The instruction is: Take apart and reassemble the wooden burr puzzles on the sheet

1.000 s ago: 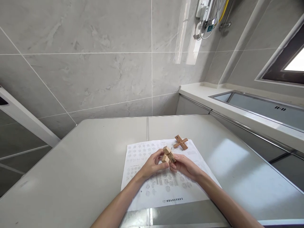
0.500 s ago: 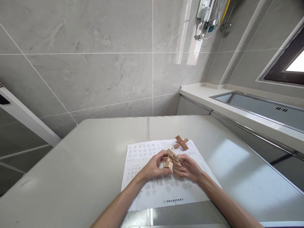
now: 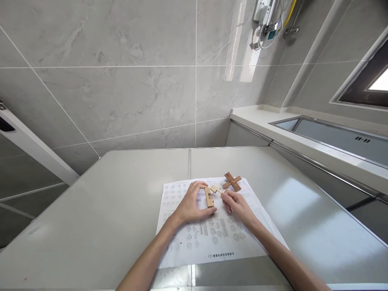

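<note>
My left hand (image 3: 190,204) is curled around a notched wooden puzzle piece (image 3: 208,197), pinching it between thumb and fingers just above the printed sheet (image 3: 212,234). Close beside it, my right hand (image 3: 238,204) pinches the end of a second, lighter wooden piece (image 3: 215,188) with its fingertips. The two pieces sit apart with a small gap between them. A darker wooden cross (image 3: 232,181) made of joined pieces lies on the far right corner of the sheet, a little beyond my right hand.
The sheet lies on a pale grey tabletop (image 3: 121,202) against a tiled wall (image 3: 136,81). A white counter with a steel sink (image 3: 333,133) runs along the right. A wall unit with hoses (image 3: 266,20) hangs at the top right.
The wooden assembly held between both hands has come apart into two pieces, one in each hand. Both hands have moved slightly away from me, toward the wooden cross.
</note>
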Demonstrator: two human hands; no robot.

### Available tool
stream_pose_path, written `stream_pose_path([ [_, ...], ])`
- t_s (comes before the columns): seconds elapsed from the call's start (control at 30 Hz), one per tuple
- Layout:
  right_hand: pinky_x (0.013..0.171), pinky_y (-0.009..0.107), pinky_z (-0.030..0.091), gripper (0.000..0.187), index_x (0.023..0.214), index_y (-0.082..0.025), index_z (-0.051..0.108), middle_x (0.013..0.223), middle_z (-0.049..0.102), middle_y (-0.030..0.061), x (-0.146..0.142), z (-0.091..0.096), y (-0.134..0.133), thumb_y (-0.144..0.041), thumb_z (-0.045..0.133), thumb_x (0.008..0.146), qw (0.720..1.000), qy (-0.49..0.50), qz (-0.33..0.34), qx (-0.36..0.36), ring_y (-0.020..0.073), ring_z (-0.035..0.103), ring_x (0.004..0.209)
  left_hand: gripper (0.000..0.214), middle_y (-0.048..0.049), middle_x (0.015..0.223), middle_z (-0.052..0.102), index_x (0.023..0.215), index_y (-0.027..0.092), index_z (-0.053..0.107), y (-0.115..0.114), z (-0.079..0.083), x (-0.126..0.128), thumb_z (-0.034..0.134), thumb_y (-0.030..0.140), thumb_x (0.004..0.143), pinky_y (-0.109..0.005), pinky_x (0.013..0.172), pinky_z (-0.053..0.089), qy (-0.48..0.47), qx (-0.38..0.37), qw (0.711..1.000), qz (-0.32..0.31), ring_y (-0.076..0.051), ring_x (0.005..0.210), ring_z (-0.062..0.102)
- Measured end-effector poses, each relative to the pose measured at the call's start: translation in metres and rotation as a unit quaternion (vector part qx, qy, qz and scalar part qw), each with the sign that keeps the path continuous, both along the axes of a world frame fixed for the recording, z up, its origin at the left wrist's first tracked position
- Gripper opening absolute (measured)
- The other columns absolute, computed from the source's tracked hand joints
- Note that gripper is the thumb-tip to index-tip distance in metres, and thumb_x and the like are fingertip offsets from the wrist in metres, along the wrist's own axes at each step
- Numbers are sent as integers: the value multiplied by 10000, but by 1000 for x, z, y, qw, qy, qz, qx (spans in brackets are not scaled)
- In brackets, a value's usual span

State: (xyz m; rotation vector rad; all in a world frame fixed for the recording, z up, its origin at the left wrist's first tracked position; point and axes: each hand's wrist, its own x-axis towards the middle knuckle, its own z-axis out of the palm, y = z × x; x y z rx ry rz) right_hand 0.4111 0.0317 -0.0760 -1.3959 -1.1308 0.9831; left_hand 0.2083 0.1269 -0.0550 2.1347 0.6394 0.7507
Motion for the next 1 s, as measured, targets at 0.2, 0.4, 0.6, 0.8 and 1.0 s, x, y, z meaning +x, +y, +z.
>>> stream_pose_path([
  [0.2, 579, 287, 328, 379, 683, -233, 523, 609, 503, -24, -8, -7, 0, -510, 537, 942, 969, -233, -78, 1, 172, 451, 589, 636, -112, 1377, 560, 1209, 257, 571, 11, -2, -10, 889, 431, 687, -487, 1107, 465, 68, 134, 988, -13, -330, 1322, 518],
  [0.4, 550, 284, 287, 333, 632, -248, 379, 544, 494, -31, -9, -11, -1, -374, 564, 878, 915, -381, -134, -20, 162, 459, 522, 464, -118, 1291, 586, 978, 233, 558, 9, -1, -11, 855, 394, 658, -484, 1042, 481, 107, 177, 978, -40, -343, 1231, 545],
  [0.6, 541, 295, 211, 316, 629, -235, 373, 587, 563, -8, -10, -19, 1, -328, 581, 847, 876, -472, -94, -7, 144, 439, 505, 448, -126, 1296, 586, 945, 231, 556, 7, -3, -9, 851, 433, 675, -495, 1034, 479, 113, 170, 978, -33, -351, 1222, 547],
  [0.8, 545, 298, 194, 306, 640, -225, 412, 616, 585, 2, -9, -18, -1, -343, 569, 874, 874, -483, -46, 8, 145, 470, 527, 597, -115, 1312, 593, 1158, 244, 593, 8, -5, -9, 871, 480, 685, -502, 1054, 472, 116, 165, 979, -34, -349, 1245, 548],
  [1.0, 560, 288, 249, 240, 745, -226, 519, 640, 601, -18, -11, -14, -2, -357, 553, 944, 894, -446, -16, 25, 156, 519, 580, 731, -95, 1316, 614, 1328, 271, 558, 5, -7, -6, 875, 516, 716, -497, 1070, 454, 114, 165, 979, -39, -328, 1223, 567],
])
